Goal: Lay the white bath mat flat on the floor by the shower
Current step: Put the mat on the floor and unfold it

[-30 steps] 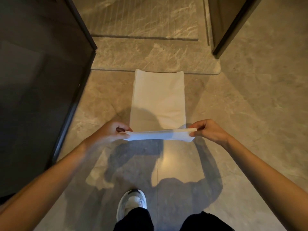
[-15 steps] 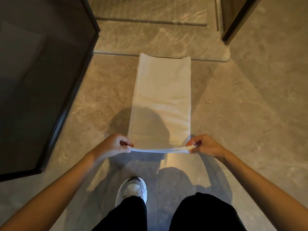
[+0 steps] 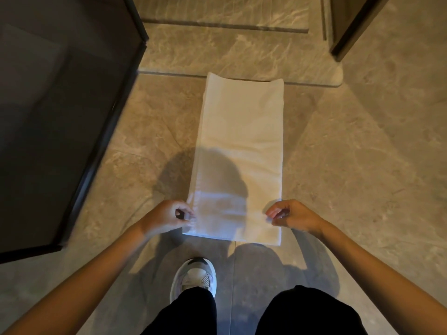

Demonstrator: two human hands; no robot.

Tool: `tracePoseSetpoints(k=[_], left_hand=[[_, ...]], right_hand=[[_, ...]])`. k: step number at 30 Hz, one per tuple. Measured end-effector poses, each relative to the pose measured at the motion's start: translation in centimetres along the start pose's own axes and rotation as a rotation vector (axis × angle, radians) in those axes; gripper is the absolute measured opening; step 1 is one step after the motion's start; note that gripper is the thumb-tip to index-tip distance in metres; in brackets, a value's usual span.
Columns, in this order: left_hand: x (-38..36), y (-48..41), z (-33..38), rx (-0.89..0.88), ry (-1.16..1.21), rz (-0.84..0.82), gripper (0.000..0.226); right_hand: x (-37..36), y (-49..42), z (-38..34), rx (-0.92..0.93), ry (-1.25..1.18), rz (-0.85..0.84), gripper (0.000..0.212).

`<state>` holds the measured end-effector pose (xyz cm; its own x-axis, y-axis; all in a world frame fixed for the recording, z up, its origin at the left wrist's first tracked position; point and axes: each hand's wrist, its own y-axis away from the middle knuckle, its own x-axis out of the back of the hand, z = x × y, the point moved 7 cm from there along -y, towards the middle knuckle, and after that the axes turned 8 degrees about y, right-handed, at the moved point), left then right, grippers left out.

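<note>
white bath mat (image 3: 238, 160) lies flat on the marble floor (image 3: 350, 165), long axis running away from the camera, far end touching the raised shower threshold (image 3: 217, 56), dark glass panel (image 3: 60, 117) to its left. left hand (image 3: 167, 217) sits at the near-left corner, fingers curled shut, blurred, can't tell if they pinch the edge. right hand (image 3: 292, 215) over the near-right corner, fingers loosely open, gripping nothing; white sneaker (image 3: 194, 276) just behind the near edge.

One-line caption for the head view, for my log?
White bath mat flat on floor, left hand and right hand at its near corners.
</note>
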<state>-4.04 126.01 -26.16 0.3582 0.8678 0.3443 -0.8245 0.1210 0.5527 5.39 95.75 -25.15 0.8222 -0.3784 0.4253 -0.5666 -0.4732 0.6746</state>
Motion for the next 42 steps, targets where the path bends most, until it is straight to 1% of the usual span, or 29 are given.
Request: tracePoseSetpoints(k=[3, 6, 8, 10, 13, 17, 20, 22, 25, 28, 31, 36, 39, 42], left_hand=[[1.6, -0.9, 0.6, 0.008, 0.076, 0.095, 0.024], [3.7, -1.9, 2.1, 0.003, 0.17, 0.242, 0.024], [5.2, -2.7, 3.0, -0.017, 0.251, 0.328, 0.026], [6.8, -3.9, 3.9, -0.047, 0.285, 0.375, 0.027], [9.1, -6.3, 5.0, -0.071, 0.337, 0.421, 0.024], [11.4, -10.5, 6.4, -0.068, 0.34, 0.467, 0.027], [12.3, -13.9, 6.2, -0.02, 0.367, 0.523, 0.025], [12.3, -16.0, 6.3, -0.03, 0.326, 0.497, 0.027], [12.1, -18.4, 5.7, 0.007, 0.364, 0.434, 0.033], [12.6, -20.1, 5.0, 0.027, 0.362, 0.456, 0.034], [13.0, -20.9, 5.2, 0.045, 0.347, 0.475, 0.03], [13.2, -21.4, 6.0, 0.016, 0.308, 0.468, 0.024], [13.3, -21.6, 5.9, 0.042, 0.359, 0.457, 0.018], [13.5, -21.8, 6.6, 0.023, 0.401, 0.472, 0.015]], right_hand=[[2.4, -0.6, -2.3, 0.062, -0.084, 0.138, 0.012], [5.0, -2.2, -5.3, 0.125, -0.139, 0.245, 0.007], [6.4, -3.7, -7.2, 0.144, -0.18, 0.289, 0.014], [7.4, -5.2, -8.8, 0.143, -0.241, 0.325, 0.018], [7.2, -7.5, -10.7, 0.136, -0.248, 0.331, 0.017], [4.2, -9.7, -11.8, 0.077, -0.304, 0.296, 0.009], [1.0, -10.2, -12.4, 0.059, -0.175, 0.276, 0.01], [-0.9, -10.5, -12.6, 0.041, -0.126, 0.297, 0.01], [-3.5, -11.4, -12.7, -0.013, -0.162, 0.331, 0.01], [-6.0, -11.9, -12.5, -0.042, -0.174, 0.336, 0.01], [-6.8, -12.2, -12.3, -0.049, -0.21, 0.395, 0.012], [-7.0, -12.8, -12.4, -0.08, -0.164, 0.405, 0.034], [-7.1, -13.0, -12.6, -0.102, -0.118, 0.403, 0.042], [-7.1, -12.9, -13.2, -0.117, -0.046, 0.41, 0.048]])
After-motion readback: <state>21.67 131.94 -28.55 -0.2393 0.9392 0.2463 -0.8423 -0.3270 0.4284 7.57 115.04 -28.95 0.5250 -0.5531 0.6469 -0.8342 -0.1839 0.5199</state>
